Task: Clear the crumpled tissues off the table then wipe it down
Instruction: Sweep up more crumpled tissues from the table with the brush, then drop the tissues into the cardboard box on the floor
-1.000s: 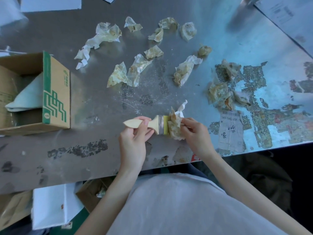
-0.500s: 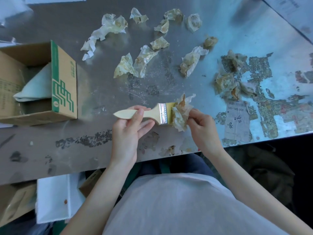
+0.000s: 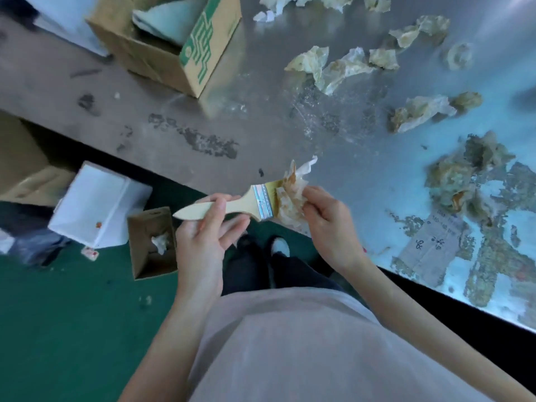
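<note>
My left hand (image 3: pixel 203 242) grips the pale wooden handle of a flat paintbrush (image 3: pixel 232 206), held over the table's near edge. My right hand (image 3: pixel 330 224) is closed on a stained crumpled tissue (image 3: pixel 293 195) wrapped around the brush's bristles. Several more crumpled, yellow-stained tissues (image 3: pixel 327 65) lie scattered across the grey metal table (image 3: pixel 261 126), with a clump (image 3: pixel 455 175) at the right near patches of peeling residue.
An open cardboard box (image 3: pixel 162 50) with green print, holding a pale cloth (image 3: pixel 171 21), stands on the table at upper left. Below on the green floor stand a small open carton (image 3: pixel 150 242) with a tissue inside, a white box (image 3: pixel 98 204) and another cardboard box (image 3: pixel 23 163).
The view has tilted and swung left, showing the floor and the boxes under the table. Both hands with brush and tissue now sit at the table's near edge, closer to me.
</note>
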Motion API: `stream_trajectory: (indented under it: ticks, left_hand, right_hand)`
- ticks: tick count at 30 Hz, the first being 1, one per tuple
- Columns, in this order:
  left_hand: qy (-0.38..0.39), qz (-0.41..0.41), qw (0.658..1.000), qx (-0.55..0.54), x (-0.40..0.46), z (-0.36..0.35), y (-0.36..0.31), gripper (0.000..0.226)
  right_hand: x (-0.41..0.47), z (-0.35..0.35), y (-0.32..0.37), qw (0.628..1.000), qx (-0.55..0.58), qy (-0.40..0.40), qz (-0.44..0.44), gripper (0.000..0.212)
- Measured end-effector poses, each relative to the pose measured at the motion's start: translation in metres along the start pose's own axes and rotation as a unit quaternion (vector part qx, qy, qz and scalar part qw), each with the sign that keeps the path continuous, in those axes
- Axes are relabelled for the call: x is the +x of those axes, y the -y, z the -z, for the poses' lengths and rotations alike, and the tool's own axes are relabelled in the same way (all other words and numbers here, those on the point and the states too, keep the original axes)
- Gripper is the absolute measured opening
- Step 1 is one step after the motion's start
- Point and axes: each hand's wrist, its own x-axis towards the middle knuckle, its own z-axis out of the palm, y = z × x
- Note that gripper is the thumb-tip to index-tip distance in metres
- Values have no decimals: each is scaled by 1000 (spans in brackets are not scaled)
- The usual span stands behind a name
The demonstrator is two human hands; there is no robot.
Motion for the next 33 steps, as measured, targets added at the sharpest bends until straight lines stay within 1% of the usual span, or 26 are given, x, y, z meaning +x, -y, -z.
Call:
stream_trajectory:
  ticks: [2,7,8,11,15,17,21,23,26,28,30,33]
  left_hand:
    - [-46,4,998,-30,-10,22,2,10]
    - [-128,4,988,-85,-29,72,8,11]
    - [-157,0,982,-102,-34,96,9,10]
    - [-170,-10,979,-116,-38,115,12,11]
    - [-210,-20,967,-140,-41,176,7,12]
    - [-223,-11,962,-156,-38,210,5,11]
    - [-245,16,950,-191,-23,283,4,9]
    - [-248,27,948,-196,-15,308,7,8]
    - [-260,50,945,-193,5,348,15,7]
    - [-267,70,942,-194,21,369,24,7]
    - [-271,93,935,-207,41,386,33,6]
    - [-281,108,929,-214,75,410,54,4]
  right_hand:
    - [-4,-16,5,999,-22,44,24,17]
    - [-14,-59,17,989,-57,129,49,20]
    - [-20,-83,25,984,-62,158,57,20]
    - [-20,-102,33,981,-59,168,71,20]
    - [-33,-161,50,970,-74,212,93,22]
    - [-39,-198,57,965,-82,229,94,24]
    - [-48,-274,62,955,-92,276,63,15]
    - [-47,-302,56,949,-102,296,43,12]
    - [-39,-350,44,941,-100,324,-21,25]
    - [-31,-379,36,934,-90,339,-70,30]
    - [-19,-406,26,925,-87,356,-106,30]
    - [-1,-445,14,911,-85,380,-137,27]
